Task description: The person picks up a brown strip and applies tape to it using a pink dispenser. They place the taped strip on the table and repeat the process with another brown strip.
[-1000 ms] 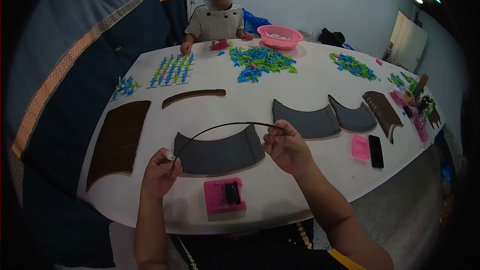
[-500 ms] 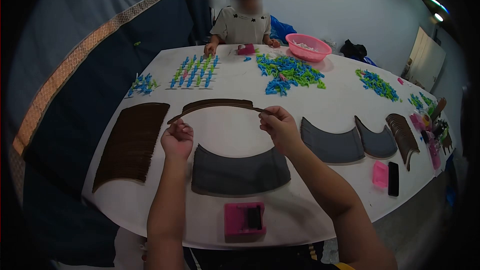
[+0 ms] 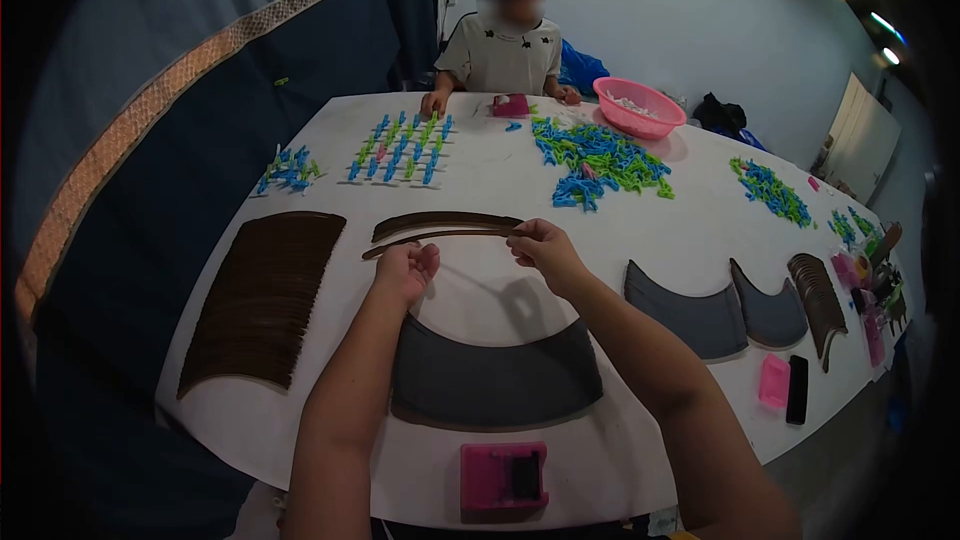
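Observation:
A thin curved brown strip (image 3: pixel 455 233) is raised over the table, one end pinched between the thumb and fingers of my right hand (image 3: pixel 543 252). My left hand (image 3: pixel 408 272) has its fingers curled at the strip, near the left end, which sticks out past them. Just behind lies a small stack of similar brown strips (image 3: pixel 440 220). Below my hands is a wide stack of curved pieces with a dark grey face (image 3: pixel 495 380). Nearest to me on the table stands a pink holder with a black pad (image 3: pixel 490 478).
Brown strips (image 3: pixel 265 300) lie fanned at left; more grey stacks (image 3: pixel 685 315) sit at right. Blue and green clips (image 3: pixel 605 165) are heaped behind, beside rows of clips (image 3: pixel 400 150). A person (image 3: pixel 500 50) sits across, near a pink basin (image 3: pixel 640 110).
My left hand has moved right along the strip, closer to my right hand, so more of the left end sticks out. The strip looks straighter. The whole view has shifted slightly.

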The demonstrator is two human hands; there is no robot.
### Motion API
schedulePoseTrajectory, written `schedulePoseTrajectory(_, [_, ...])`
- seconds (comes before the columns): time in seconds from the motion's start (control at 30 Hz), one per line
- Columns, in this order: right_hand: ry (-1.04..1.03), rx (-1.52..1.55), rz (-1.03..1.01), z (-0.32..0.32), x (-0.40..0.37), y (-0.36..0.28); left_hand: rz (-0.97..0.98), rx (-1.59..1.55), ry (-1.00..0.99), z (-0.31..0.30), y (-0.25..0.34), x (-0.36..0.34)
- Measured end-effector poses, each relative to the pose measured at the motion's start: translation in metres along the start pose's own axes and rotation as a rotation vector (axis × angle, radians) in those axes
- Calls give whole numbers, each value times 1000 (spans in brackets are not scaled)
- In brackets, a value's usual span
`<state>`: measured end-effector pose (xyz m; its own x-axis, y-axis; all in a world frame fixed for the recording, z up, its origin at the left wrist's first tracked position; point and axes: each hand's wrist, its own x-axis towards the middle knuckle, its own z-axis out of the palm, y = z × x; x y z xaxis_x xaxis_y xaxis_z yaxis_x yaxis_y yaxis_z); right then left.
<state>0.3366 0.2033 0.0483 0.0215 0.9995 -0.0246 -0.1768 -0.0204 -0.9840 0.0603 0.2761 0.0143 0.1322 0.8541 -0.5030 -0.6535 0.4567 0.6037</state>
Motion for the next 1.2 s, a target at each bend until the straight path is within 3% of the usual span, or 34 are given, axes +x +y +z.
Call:
schedulePoseTrajectory(0.07, [25, -123, 27, -7, 8, 7, -13, 98, -17, 3, -1, -11])
schedulePoseTrajectory(0.1, [22, -123, 29, -11, 12, 12, 39, 413, -36, 10, 0, -24])
schedulePoseTrajectory(0.13, [56, -324, -5, -14, 16, 17, 91, 729, -55, 13, -1, -31])
schedulePoseTrajectory(0.17, [91, -525, -40, -17, 20, 22, 90, 729, -53, 11, -5, -30])
schedulePoseTrajectory(0.2, [91, -523, -37, -19, 21, 24, 374, 1180, -124, 9, -9, -32])
schedulePoseTrajectory(0.23, [111, -749, -114, -21, 24, 26, 669, 1624, -198, 6, -13, -34])
schedulePoseTrajectory(0.27, [129, -975, -193, -21, 25, 29, 664, 1625, -195, 5, -17, -36])
schedulePoseTrajectory(0.33, [151, -1041, -187, -19, 28, 36, 780, 1913, -113, 14, -22, -58])
schedulePoseTrajectory(0.67, [315, -1228, -78, -9, 10, 28, 816, 1970, -75, 11, -31, -52])
schedulePoseTrajectory(0.83, [134, -1287, -90, 1, -28, 21, 899, 2052, -86, 9, -35, -50])
schedulePoseTrajectory(0.97, [-19, -1448, -54, 27, -49, 9, 855, 2104, -79, 18, -33, -51])
schedulePoseTrajectory(1.2, [46, -1488, -80, 32, -39, 15, 918, 2115, -68, 19, -30, -38])
